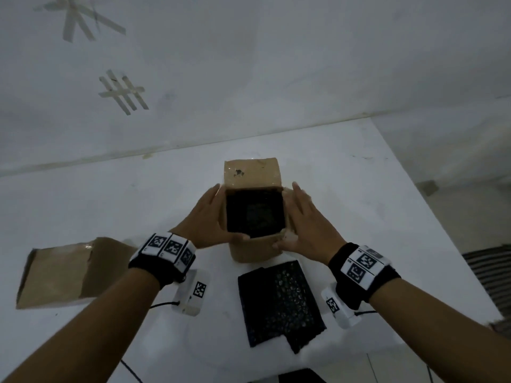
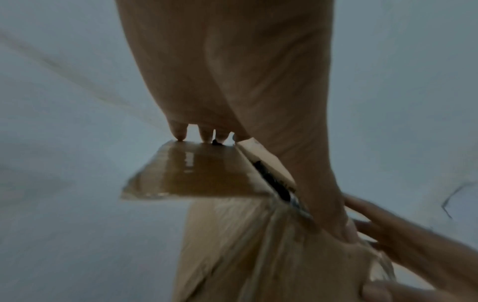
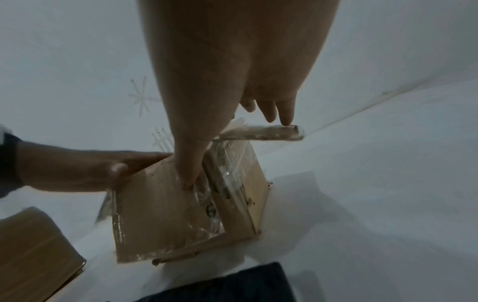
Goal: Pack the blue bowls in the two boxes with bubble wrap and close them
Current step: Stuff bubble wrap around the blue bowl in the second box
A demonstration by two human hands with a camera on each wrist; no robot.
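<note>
Hands flank the open box, left hand and right hand flat-fingered against its side flaps; dark contents indistinct.

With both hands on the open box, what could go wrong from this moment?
1. The left hand and right hand hold the open box by its side flaps; these may bend or tear under pressure.
2. The far flap stands up, so it may fold last and leave a gap.
3. The spare bubble wrap lies on the table close in front of the box, where a wrist could drag it.
</note>
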